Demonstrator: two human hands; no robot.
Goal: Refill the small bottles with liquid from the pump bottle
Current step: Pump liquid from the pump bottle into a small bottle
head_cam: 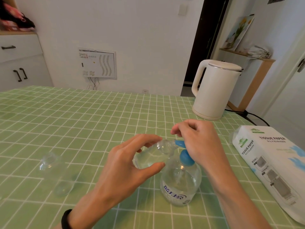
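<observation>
A clear pump bottle point(180, 184) with a blue pump head point(185, 157) stands on the green checked tablecloth in front of me. My left hand point(125, 166) grips a small clear bottle point(153, 154), tilted so that its mouth meets the blue nozzle. My right hand point(198, 142) rests over the pump head with its fingers curled above the nozzle. Another small clear bottle point(49, 162) stands on the table to the left. A second one point(63, 187) sits nearer to me.
A white electric kettle point(214, 90) stands at the back right, its black cord running off the table edge. A pack of tissue paper point(272, 162) lies along the right edge. White cabinets and a wall panel are behind the table point(82, 113).
</observation>
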